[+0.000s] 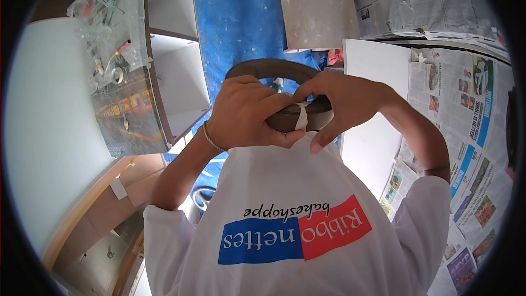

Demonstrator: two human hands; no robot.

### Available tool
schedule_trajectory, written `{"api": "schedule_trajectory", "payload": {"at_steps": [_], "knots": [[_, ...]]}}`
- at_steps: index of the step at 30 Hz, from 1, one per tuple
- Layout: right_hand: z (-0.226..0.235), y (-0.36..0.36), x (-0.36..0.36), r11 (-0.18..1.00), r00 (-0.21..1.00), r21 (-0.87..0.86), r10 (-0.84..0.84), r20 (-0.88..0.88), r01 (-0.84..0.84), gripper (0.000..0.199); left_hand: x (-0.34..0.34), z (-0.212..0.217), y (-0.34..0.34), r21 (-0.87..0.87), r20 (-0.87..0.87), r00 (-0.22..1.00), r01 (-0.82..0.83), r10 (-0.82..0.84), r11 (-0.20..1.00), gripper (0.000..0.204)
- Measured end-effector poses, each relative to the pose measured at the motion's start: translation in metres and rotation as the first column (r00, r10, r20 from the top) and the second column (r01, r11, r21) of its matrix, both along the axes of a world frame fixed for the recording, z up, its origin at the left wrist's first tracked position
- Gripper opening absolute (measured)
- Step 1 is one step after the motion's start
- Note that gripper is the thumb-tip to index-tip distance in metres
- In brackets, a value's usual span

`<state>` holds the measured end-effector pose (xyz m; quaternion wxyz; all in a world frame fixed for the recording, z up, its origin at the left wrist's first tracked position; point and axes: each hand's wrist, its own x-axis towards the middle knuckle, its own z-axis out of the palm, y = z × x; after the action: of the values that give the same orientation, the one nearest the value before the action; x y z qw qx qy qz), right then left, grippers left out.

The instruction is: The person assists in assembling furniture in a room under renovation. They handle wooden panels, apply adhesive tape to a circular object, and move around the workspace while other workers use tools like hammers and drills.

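A roll of dark brown edge banding [268, 67] is held in front of my chest, tilted so that its open centre shows. A piece of whitish tape [302, 116] crosses the near side of its ring. My left hand [241, 107] is closed around the roll's left side, with its thumb by the lower end of the tape. On the right side, my right hand [350, 98] grips the ring with its fingers at the inner edge, and its thumb stands away below. The fingers partly cover the roll.
At left stands a cabinet with white compartments [178, 71], its top holding plastic wrapping and a small tape roll [118, 75]. Blue sheeting [241, 16] covers the floor ahead. A white panel [375, 77] and newspaper-covered surfaces [438, 93] lie to the right.
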<state>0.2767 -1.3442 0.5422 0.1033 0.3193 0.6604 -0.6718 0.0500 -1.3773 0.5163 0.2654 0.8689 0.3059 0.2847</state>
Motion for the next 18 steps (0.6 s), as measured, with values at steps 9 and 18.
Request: {"api": "schedule_trajectory", "payload": {"at_steps": [9, 18], "knots": [[-0.022, -0.034, 0.011, 0.664, 0.725, 0.293, -0.642, -0.249, 0.688, 0.043, 0.045, 0.016, 0.072, -0.105, -0.138, 0.967, 0.202, -0.215, 0.974, 0.035], [-0.046, -0.059, 0.031, 0.338, 0.350, 0.093, -0.893, -0.283, 0.937, 0.025, 0.093, 0.034, 0.095, 0.321, -0.096, 0.991, 0.119, -0.093, 0.939, 0.062]]}}
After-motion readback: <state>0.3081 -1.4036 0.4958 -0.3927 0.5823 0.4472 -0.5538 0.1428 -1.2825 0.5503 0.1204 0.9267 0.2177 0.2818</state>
